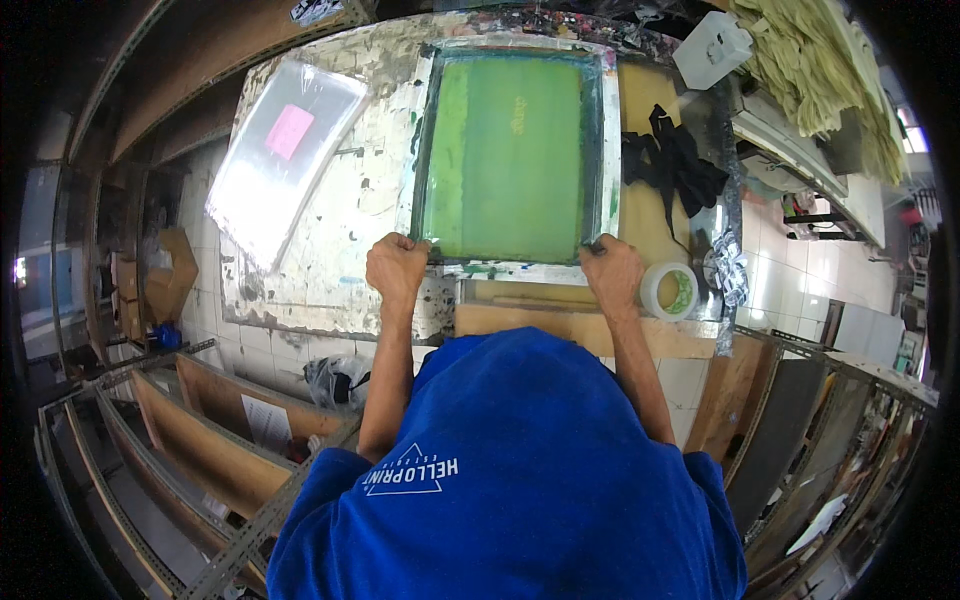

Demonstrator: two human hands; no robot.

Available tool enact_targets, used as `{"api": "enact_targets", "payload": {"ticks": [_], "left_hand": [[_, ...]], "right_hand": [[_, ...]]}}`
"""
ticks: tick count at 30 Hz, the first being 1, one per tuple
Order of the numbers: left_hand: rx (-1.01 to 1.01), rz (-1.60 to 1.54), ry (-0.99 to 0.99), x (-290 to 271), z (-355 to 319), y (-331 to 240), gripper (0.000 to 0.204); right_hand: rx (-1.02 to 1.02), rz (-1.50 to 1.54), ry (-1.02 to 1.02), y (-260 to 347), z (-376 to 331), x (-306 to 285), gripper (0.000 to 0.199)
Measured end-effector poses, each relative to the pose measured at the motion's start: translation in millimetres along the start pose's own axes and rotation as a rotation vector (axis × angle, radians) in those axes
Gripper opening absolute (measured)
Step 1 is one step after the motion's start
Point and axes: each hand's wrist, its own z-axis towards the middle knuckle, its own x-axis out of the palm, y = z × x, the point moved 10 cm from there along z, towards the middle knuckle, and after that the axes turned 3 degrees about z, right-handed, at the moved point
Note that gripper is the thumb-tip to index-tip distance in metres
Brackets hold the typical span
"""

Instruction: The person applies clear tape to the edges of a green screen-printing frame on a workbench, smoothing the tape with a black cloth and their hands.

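Paint-spattered worktable [320,270] carries a clear plastic sheet [285,160] with a pink square under it at its left, black rag [675,165] on the right, roll of tape [670,291] at the near right corner. White plastic box [712,48] sits at the far right edge, just beside a heap of pale yellow cloth [815,70]. Wooden shelf boards in a metal angle frame [215,440] stand lower left, with a crumpled plastic bag [335,380] on the tiled floor near them.

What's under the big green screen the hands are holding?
The green mesh screen in its frame lies on a paint-stained white table. Whatever sits directly beneath the mesh is covered.
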Motion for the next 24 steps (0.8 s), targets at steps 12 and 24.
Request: {"api": "enact_targets", "payload": {"ticks": [12,24], "left_hand": [[0.007,0.179,0.108,8.0,10.1,-4.8,0.021],[0.095,0.269,0.023,9.2,-0.3,-23.5,0.010]], "right_hand": [[-0.081,-0.157,0.056,16.8,1.6,3.6,0.023],[-0.158,-0.266,0.047,22.7,1.7,20.3,0.010]]}}
